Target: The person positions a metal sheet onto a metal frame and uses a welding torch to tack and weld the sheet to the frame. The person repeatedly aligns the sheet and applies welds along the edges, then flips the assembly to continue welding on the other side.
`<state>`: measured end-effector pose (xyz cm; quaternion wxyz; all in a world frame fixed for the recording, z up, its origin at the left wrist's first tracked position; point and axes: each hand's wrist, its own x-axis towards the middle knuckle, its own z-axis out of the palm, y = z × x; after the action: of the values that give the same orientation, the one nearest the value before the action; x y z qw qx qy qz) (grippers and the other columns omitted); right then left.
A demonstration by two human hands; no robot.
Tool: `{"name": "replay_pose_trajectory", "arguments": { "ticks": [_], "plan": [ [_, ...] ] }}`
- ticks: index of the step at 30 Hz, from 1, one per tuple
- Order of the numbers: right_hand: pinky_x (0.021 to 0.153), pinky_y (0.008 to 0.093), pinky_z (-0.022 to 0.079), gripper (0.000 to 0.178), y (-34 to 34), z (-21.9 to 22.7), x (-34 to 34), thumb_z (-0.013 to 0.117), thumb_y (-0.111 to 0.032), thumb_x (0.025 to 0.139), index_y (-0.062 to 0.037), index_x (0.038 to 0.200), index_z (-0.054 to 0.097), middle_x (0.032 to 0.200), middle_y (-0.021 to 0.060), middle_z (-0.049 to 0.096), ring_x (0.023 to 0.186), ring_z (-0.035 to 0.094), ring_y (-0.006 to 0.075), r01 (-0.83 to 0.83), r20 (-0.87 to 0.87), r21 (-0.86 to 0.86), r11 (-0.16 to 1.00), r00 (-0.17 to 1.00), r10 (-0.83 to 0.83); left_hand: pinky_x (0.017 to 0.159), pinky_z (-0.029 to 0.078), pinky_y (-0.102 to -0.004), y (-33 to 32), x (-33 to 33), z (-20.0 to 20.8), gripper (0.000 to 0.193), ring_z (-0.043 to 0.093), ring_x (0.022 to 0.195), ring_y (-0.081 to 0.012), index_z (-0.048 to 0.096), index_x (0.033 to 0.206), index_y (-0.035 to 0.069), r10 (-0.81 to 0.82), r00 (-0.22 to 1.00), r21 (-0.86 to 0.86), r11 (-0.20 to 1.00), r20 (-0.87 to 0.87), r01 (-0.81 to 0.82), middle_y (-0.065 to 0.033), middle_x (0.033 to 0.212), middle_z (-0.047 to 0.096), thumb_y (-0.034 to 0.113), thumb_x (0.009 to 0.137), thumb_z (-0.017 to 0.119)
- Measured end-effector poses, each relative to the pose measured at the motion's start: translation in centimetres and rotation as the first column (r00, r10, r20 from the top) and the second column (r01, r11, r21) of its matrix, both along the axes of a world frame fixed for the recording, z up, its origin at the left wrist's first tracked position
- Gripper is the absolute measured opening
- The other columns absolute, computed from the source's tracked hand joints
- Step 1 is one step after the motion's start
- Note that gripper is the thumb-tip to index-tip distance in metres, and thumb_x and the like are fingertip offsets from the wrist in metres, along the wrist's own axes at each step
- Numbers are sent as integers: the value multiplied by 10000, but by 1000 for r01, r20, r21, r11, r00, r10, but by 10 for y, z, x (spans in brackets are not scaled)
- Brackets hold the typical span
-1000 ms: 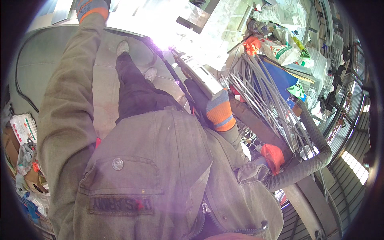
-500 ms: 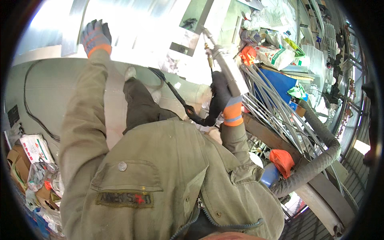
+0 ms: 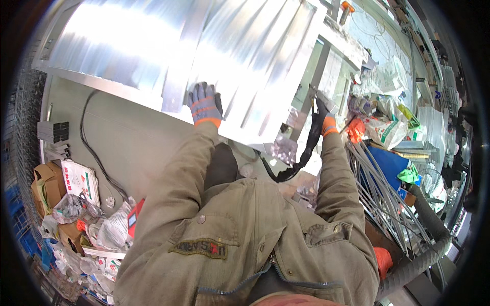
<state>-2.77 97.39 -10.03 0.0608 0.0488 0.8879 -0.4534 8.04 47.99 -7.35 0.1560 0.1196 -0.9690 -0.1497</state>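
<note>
- The left hand (image 3: 205, 104), in a grey glove, lies flat and spread wide on the shiny metal sheet (image 3: 168, 51).
- The right hand (image 3: 320, 113) grips a small tool (image 3: 317, 94) beside the sheet's edge.
- The sheet could slide, because only a flat palm holds it.
- Its sharp edge might cut a glove.

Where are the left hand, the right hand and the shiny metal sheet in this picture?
left hand (image 3: 205, 104), head view, on the back of the grey striped glove pressed flat on the sheet.
right hand (image 3: 322, 113), head view, on the dark glove above its orange cuff.
metal sheet (image 3: 132, 46), head view, on its bare bright surface.
</note>
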Motion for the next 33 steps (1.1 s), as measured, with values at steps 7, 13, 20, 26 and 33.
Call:
{"name": "replay_pose_trajectory", "arguments": {
  "ticks": [7,13,20,26,33],
  "plan": [
    [796,420,600,540,0,-80,-21,727,-511,1007,-123,1382,745,1085,187,797,924,764,284,-181,260,233,955,958,118,1304,290,-609,-7,9,31,525,461,1526,-458,644,1494,36,-98,995,149,984,13,95,-243,1606,555,305,1044,670],
    [742,439,614,472,-18,-104,-12,722,-481,1040,-88,1297,764,1049,141,799,925,774,216,-163,92,231,959,985,146,1318,246,-640,-54,33,61,735,355,1589,-480,535,1586,52,29,992,37,999,127,-34,-229,1692,448,425,991,754],
    [810,489,617,407,-20,-141,-16,674,-408,1064,-119,1340,754,1133,160,808,957,771,365,-90,234,-236,968,961,147,1312,323,-544,-113,28,62,1172,385,1566,-491,351,1685,-53,269,890,130,933,368,-336,-275,1741,376,642,872,831],
    [859,501,585,580,-26,-122,-8,743,-463,1005,20,1325,742,1139,185,824,986,771,346,208,244,66,976,945,-218,1246,436,-491,-109,20,66,1179,482,1483,-457,304,1696,-53,298,860,49,936,414,-348,-225,1749,371,544,858,881],
    [888,459,585,483,-68,-64,38,816,-450,961,-67,1243,733,1145,149,793,1018,719,281,321,79,38,946,943,-323,1156,525,-470,-86,24,115,1095,604,1351,-418,423,1599,-37,369,787,167,848,494,-503,-253,1487,542,483,776,926]
  ]
}}
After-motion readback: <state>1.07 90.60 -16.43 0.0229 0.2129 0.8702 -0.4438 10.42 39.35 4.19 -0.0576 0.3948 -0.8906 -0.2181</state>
